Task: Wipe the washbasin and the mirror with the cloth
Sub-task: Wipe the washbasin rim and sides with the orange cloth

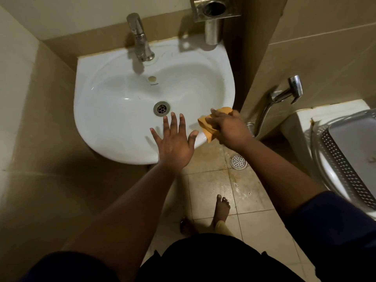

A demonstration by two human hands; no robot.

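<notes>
cloth [207, 127]: orange, bunched up, pressed on the front-right rim of the washbasin [114, 119]; part of it hangs over the edge.
right hand [228, 127]: I see it clenched round the cloth, knuckles up, on the rim.
left hand [175, 143]: released, fingers spread wide, palm down over the front rim; can't tell if it touches the basin. Holding nothing.
washbasin: white, wall-mounted, bowl looks wet/shiny. Drain [162, 108] at centre, just beyond the left fingertips; overflow hole [152, 78] on back wall.
tap [140, 39]: chrome, at the back deck, spout over the bowl.
metal holder [213, 19]: steel cup fixed on wall, back-right of basin.
spray handle [284, 94]: chrome w/ hose, on right wall.
floor drain [239, 162]: round, on stained tile floor [215, 192], below right forearm.
foot [220, 208]: bare, on tiles.
mirror: not in my view.
</notes>
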